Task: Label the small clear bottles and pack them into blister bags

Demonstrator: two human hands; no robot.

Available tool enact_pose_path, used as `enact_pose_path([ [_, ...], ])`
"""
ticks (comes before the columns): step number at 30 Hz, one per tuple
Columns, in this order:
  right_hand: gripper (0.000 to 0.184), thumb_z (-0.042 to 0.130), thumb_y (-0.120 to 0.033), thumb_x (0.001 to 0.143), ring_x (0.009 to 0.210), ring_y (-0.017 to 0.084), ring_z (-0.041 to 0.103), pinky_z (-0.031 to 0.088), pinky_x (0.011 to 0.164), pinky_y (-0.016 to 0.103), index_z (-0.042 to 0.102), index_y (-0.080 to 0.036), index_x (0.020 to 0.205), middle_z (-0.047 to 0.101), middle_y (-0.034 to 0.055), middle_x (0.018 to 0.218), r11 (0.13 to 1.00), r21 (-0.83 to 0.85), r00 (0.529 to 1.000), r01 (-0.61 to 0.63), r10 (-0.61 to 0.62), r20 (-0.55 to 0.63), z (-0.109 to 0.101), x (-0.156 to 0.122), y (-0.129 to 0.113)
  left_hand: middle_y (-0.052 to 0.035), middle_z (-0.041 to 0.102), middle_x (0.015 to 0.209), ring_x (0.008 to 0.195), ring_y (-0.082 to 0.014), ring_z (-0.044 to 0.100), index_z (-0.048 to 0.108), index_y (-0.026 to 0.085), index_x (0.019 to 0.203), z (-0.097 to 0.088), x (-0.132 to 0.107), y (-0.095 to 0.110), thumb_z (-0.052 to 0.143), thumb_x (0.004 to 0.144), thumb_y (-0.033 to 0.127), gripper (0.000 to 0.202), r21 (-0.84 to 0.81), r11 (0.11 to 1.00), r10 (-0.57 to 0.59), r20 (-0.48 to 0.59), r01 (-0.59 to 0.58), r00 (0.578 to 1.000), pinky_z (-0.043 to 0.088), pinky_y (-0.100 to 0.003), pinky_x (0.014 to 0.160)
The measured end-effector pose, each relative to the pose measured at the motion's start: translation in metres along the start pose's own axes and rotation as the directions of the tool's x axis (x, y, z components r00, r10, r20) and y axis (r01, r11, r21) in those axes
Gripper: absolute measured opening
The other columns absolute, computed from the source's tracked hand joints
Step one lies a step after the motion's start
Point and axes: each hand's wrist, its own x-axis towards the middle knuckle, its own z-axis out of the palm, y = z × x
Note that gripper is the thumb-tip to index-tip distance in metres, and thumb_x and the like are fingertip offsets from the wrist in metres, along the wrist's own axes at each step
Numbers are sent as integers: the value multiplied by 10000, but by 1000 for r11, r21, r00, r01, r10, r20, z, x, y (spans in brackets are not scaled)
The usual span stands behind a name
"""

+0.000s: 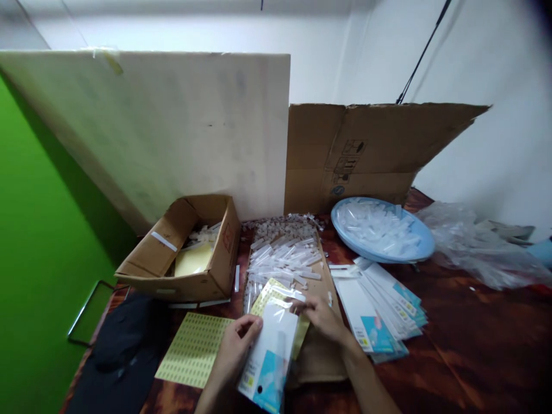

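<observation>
My left hand [241, 339] grips the left edge of a flat clear packet [269, 356] with a white and blue card, thumb on its front. The packet is tilted, with its top end away from me; a small black dot shows low on the card. My right hand [321, 316] is at the packet's top right corner, fingers pinched together; what they hold is too small to make out. Behind the packet lies a yellow sticker sheet [269, 287]. Beyond it, many translucent plastic strips [280, 261] lie heaped on a cardboard sheet [323, 359].
Left stands an open cardboard box [219, 287] with yellow paper and small pieces inside. A second sticker sheet [194, 348] lies beside black cloth [125, 356]. To the right are fanned packets [379, 310], a blue basin [425, 244] of translucent pieces and a clear plastic bag [470, 247].
</observation>
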Motion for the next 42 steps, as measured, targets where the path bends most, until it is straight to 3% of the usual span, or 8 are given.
enact_pose_path([
  [3,342,534,-138,844,1070,285,623,471,984,455,702,-208,1134,693,112,1139,989,-145,986,-33,8,-165,2,38,10,-21,653,703,666,-183,540,735,142,792,-12,-4,5,720,735,586,448,-26,1000,15,-73,-17,997,402,-235,590],
  [9,155,607,-105,802,999,285,618,450,970,433,699,-207,874,707,106,982,985,-173,982,29,-60,-178,2,73,18,-30,684,744,722,-199,579,746,161,787,-29,-15,15,701,784,553,395,41,990,136,-94,-132,986,427,-234,642],
  [14,220,609,-348,897,737,198,626,526,660,320,651,-188,1041,681,60,934,996,60,978,69,-55,-202,-17,43,2,-44,687,766,725,-199,580,741,158,783,-28,-23,12,662,829,536,389,80,980,185,-61,-180,981,429,-238,645],
  [19,212,762,-375,794,802,193,630,523,607,282,727,-203,913,640,66,1051,827,561,998,30,-51,22,-20,4,-25,-34,669,758,739,-184,566,735,152,786,-20,-15,8,666,857,472,334,64,979,194,33,-196,980,413,-231,660],
  [26,255,787,-340,793,691,157,632,521,636,280,635,-218,958,695,34,931,725,681,944,107,141,-298,-19,-5,-14,-18,649,740,721,-166,539,724,149,804,-13,-4,9,679,853,466,324,7,983,180,82,-181,980,393,-218,640],
  [34,196,799,-307,797,751,176,659,534,647,269,700,-220,943,725,41,917,748,660,988,73,38,-151,-15,-10,-14,-17,639,742,712,-159,527,716,135,811,-7,-2,5,672,859,476,347,-5,987,160,78,-160,984,389,-218,638],
  [37,246,809,-307,788,682,165,645,519,604,259,676,-246,985,728,18,852,719,692,979,64,89,-183,-11,-9,-15,-16,642,756,727,-158,532,713,135,813,-8,-3,5,670,866,469,340,0,986,163,88,-164,983,391,-218,647],
  [42,114,795,-296,785,844,221,679,534,763,310,723,-211,812,733,53,857,825,561,973,64,73,-218,-12,-8,-25,-17,648,759,728,-159,538,707,135,812,-8,-5,8,670,867,467,338,14,990,141,120,-144,983,397,-221,650],
])
